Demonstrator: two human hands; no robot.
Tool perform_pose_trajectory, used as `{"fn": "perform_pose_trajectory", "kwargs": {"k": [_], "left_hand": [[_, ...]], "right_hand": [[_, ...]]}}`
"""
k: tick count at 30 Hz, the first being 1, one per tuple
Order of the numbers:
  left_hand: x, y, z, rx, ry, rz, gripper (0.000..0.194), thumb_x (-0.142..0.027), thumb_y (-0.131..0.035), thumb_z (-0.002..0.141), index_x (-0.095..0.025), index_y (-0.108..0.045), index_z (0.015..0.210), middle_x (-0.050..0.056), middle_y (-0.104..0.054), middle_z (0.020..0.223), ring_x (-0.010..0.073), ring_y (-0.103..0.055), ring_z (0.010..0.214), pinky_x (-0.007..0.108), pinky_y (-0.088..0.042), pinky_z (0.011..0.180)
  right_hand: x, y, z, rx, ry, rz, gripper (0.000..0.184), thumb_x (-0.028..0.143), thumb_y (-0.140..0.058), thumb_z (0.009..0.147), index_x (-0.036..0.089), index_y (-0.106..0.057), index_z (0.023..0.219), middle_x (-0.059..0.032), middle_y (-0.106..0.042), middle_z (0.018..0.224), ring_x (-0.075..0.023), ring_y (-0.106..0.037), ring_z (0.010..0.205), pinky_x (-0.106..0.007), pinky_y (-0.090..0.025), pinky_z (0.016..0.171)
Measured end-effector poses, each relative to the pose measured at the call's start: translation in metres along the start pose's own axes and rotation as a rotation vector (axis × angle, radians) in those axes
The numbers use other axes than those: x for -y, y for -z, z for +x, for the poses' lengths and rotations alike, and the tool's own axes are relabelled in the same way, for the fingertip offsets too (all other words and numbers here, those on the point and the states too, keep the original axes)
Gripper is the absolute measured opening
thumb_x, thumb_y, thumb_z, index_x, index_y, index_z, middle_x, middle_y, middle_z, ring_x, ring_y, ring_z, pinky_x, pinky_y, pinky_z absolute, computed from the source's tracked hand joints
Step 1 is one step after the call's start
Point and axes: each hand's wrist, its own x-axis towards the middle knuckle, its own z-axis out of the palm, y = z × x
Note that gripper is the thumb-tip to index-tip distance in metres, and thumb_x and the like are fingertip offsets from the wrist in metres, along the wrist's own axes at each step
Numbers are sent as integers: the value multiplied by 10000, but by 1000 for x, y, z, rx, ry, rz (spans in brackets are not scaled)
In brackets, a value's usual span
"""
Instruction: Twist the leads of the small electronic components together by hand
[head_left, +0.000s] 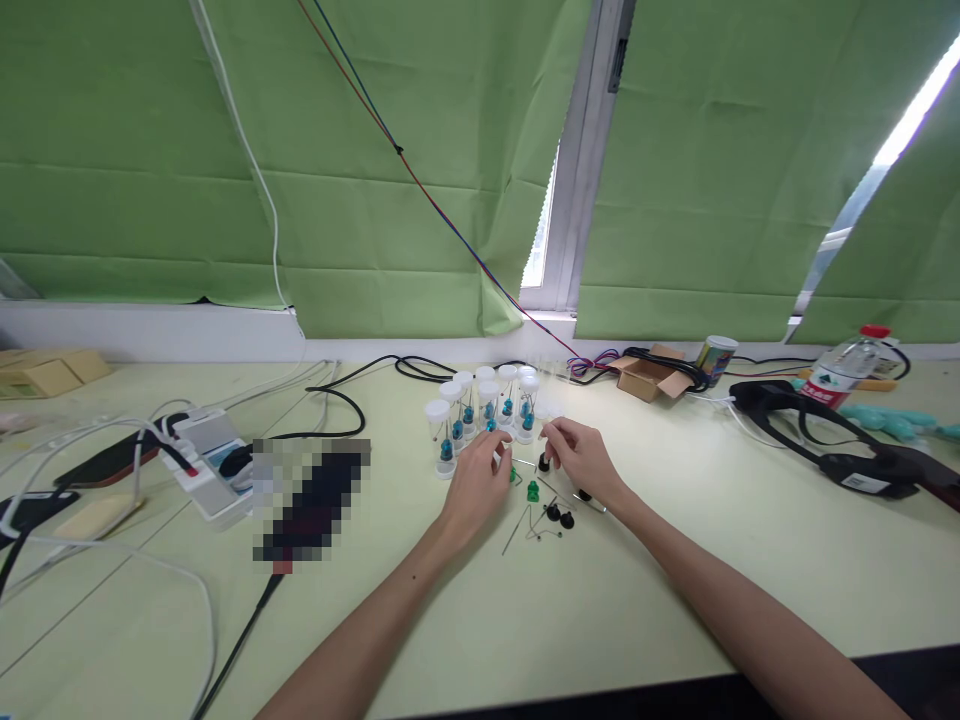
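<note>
My left hand (pixel 480 472) rests low over the table with curled fingers, beside the front clear vials. What its fingertips hold, if anything, is too small to make out. A green piece (pixel 513 474) shows partly beside them. My right hand (pixel 579 455) is closed in a pinch just above a black piece (pixel 544 463); its fingertips hide what they grip. Between and below the hands lie another green piece (pixel 532 491), small black knob-like parts (pixel 567 520) and thin bent metal wires (pixel 516 530). White-capped vials (pixel 439 435) with blue parts and wires inside stand behind my hands.
A power strip (pixel 206 470) with cables and a pixelated dark object (pixel 319 505) lie left. Toward the back right are an open cardboard box (pixel 651 380), a can (pixel 716 358), a black headset (pixel 862 470) and a red-capped bottle (pixel 844 370). Green blinds hang behind.
</note>
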Motion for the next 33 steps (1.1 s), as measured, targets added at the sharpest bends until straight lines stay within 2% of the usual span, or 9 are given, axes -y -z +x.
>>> {"fn": "perform_pose_trajectory", "kwargs": {"k": [6,12,18,22,33], "left_hand": [[-5,3,0,-66,99,-53,269,-383,-439,920,-212,-566,1085,-20,-585,676,150,-519,583,285,-404,627],[-6,6,1,-122,89,-51,205,-395,-453,919,-217,-552,941,-45,-525,614,130,-468,547,265,-388,609],[-7,6,0,-2,51,29,157,-281,-451,900,-205,-581,856,1,-611,770,134,-513,604,280,-403,627],[-4,3,-1,88,51,82,133,-257,-485,868,-199,-601,899,32,-632,884,163,-553,686,308,-414,668],[-5,6,-3,156,33,95,110,-244,-494,856,-202,-595,853,39,-627,888,183,-568,745,311,-412,671]], "right_hand": [[-1,5,3,55,23,-170,462,490,-392,959,190,-604,679,6,-598,529,-131,-519,455,-260,-430,546],[-4,12,7,74,36,-236,434,457,-407,958,188,-579,664,17,-572,532,-121,-508,461,-251,-431,558],[-10,17,10,188,57,-195,349,456,-480,924,194,-609,733,14,-592,570,-122,-510,475,-247,-438,537],[-12,18,10,260,14,-83,322,457,-509,907,194,-611,751,14,-590,594,-118,-514,465,-250,-442,522],[-8,17,11,326,-97,153,327,478,-560,872,176,-610,754,2,-605,634,-104,-508,468,-235,-419,474]]}}
